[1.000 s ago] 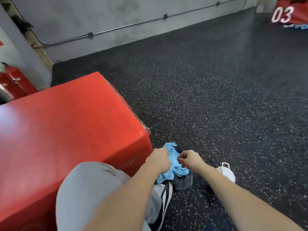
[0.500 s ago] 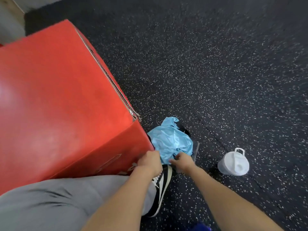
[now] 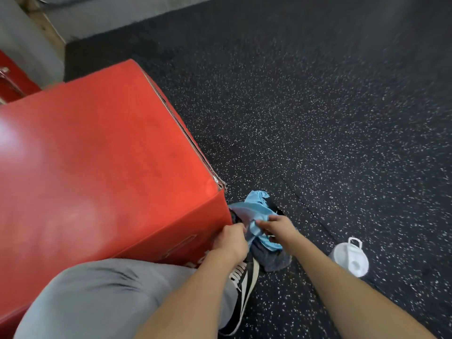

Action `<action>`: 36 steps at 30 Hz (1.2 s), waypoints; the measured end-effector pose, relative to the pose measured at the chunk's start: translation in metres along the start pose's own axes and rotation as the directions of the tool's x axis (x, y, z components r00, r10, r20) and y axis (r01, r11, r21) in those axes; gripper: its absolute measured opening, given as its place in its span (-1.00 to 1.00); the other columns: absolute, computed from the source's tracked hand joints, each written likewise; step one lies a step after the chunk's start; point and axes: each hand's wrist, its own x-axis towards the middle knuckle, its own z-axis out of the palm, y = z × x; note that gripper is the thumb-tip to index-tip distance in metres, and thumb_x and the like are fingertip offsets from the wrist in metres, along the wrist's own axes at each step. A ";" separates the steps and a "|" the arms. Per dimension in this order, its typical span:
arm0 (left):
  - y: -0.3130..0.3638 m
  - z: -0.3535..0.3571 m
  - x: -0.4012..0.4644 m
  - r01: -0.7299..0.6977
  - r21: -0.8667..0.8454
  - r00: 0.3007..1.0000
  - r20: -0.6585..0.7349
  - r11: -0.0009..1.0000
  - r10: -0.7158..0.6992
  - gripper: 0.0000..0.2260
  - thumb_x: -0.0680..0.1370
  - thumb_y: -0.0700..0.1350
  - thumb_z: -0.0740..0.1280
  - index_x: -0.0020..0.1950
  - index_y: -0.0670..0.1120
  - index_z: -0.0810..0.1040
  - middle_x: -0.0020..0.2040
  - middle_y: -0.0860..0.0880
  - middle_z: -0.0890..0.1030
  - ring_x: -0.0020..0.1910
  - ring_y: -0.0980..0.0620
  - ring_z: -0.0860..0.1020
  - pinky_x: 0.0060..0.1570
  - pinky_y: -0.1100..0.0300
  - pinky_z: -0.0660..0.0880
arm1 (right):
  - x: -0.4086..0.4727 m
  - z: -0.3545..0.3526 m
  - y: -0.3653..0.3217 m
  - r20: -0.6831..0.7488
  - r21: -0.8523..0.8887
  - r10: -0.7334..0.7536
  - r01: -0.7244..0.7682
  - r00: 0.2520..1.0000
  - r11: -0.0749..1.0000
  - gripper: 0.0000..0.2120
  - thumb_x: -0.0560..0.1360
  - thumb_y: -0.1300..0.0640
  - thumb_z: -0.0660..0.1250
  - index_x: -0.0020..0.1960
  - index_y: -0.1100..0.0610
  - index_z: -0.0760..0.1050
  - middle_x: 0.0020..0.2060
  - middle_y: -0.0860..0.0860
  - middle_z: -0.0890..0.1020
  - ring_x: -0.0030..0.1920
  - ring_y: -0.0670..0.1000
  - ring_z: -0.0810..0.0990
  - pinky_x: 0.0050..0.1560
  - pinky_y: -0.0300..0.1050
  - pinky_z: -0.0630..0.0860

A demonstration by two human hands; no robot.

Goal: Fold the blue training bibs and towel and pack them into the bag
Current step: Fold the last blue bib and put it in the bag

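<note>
A crumpled light blue bib lies on the dark speckled floor, on top of a dark grey bag or cloth, right beside the red box's near corner. My left hand grips the bib's near left edge with curled fingers. My right hand pinches the blue fabric a little to the right of it. Which part of the dark cloth is the bag and which the towel I cannot tell.
A big red padded box stands at the left, touching my grey-trousered knee. My black and white shoe sits just below the cloth. A white jug stands on the floor at the right.
The bib's near edge has come up off the heap between both hands. The view has tilted up a little, showing the wall again.
</note>
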 end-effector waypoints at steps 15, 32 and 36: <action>0.057 -0.172 -0.119 -0.471 -0.344 0.792 -0.570 0.812 0.218 -0.85 0.50 -0.02 0.41 0.05 0.06 0.56 -0.11 0.09 0.64 -0.11 0.04 0.59 -0.18 0.15 0.45 | -0.190 -0.031 -0.255 0.058 0.144 -0.577 0.565 0.815 0.813 -0.81 0.54 0.16 0.44 0.10 0.22 0.68 -0.24 0.03 0.58 -0.34 -0.12 0.43 -0.32 -0.23 0.33; 0.021 -0.503 -0.364 -0.671 -0.071 0.394 -0.878 0.738 0.273 -0.75 0.38 0.01 0.60 -0.02 -0.02 0.68 -0.17 0.01 0.68 -0.18 0.01 0.62 -0.21 0.20 0.54 | -0.419 0.061 -0.491 -0.159 0.132 -0.903 0.915 0.400 0.382 -0.76 0.49 0.18 0.52 -0.03 0.16 0.45 -0.46 0.02 0.64 -0.52 -0.09 0.54 -0.49 -0.26 0.51; -0.014 -0.543 -0.412 -0.743 -0.100 0.357 -0.895 0.662 0.266 -0.63 0.41 -0.01 0.59 0.17 -0.02 0.62 -0.08 -0.01 0.68 -0.24 0.14 0.61 -0.32 0.32 0.47 | -0.438 0.099 -0.529 -0.079 0.061 -0.944 0.947 0.320 0.316 -0.85 0.50 0.23 0.49 -0.01 0.24 0.55 -0.16 0.24 0.71 -0.31 0.00 0.70 -0.28 -0.19 0.64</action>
